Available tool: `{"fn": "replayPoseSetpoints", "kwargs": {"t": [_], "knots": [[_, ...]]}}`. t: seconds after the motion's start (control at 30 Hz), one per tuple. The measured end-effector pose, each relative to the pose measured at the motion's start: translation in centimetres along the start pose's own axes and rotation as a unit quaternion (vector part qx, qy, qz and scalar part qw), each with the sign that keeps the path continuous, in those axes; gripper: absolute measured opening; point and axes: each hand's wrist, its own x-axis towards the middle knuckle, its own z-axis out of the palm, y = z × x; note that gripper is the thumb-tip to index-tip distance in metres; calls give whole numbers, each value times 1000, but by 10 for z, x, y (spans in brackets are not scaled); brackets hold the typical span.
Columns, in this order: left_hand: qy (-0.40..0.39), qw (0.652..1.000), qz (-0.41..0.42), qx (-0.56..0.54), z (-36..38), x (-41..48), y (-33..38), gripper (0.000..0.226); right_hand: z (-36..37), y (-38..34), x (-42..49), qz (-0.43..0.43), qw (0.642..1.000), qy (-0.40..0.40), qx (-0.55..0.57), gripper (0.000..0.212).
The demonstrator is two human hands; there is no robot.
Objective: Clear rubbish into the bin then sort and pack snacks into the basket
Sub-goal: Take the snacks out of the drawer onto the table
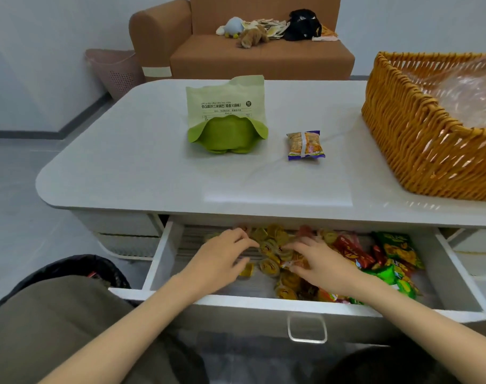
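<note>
Both my hands reach into the open white drawer (pixel 164 253) under the table. My left hand (pixel 222 259) lies palm down with curled fingers on a heap of small gold-wrapped snacks (pixel 272 250). My right hand (pixel 319 261) lies on the same heap from the right, fingertips among the wrappers. Whether either hand grips a piece is hidden. Red packets (pixel 352 252) and green packets (pixel 397 250) fill the drawer's right side. On the tabletop stand a green pouch (pixel 226 115) and a small orange-and-purple snack pack (pixel 305 145). The wicker basket (pixel 408 134) sits at the right, lined with clear plastic.
A bin with a black liner (pixel 78 268) stands on the floor at my lower left, beside my knee. A pink bin (pixel 114 70) stands by the brown sofa (pixel 261 56), which carries soft toys and a black bag. The drawer handle (pixel 307 328) faces me.
</note>
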Motion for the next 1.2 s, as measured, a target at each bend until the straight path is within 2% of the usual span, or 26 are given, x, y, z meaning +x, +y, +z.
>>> {"fn": "replayPoseSetpoints", "kwargs": {"t": [0.07,0.13,0.23,0.37,0.47,0.6,0.7,0.83,1.03,1.2], "knots": [[-102,988,-100,-57,10,1,-5,48,11,2,3,7,998,-66,-23,65],[-188,969,-146,-70,18,2,-9,60,17,2,2,10,992,-118,-34,76],[-275,948,-155,-33,25,-1,-5,73,20,-2,0,9,994,-99,-35,73],[-324,929,-180,2,28,-15,4,77,23,-10,-14,-9,994,-66,-88,66],[-323,929,-179,11,29,-19,9,80,20,-14,-20,-12,991,-39,-124,61],[-273,949,-154,-15,32,-3,1,78,21,-27,-6,-37,990,-27,-130,58],[-232,955,-182,-34,39,12,-5,62,28,-36,13,-22,988,-60,-143,55],[-255,951,-174,-20,49,15,0,50,35,-43,25,-7,980,-69,-185,52],[-297,939,-164,-53,52,10,0,39,42,-40,22,-19,976,-89,-196,51],[-295,934,-187,-78,49,6,-3,47,42,-36,20,-17,991,-52,-121,35]]}}
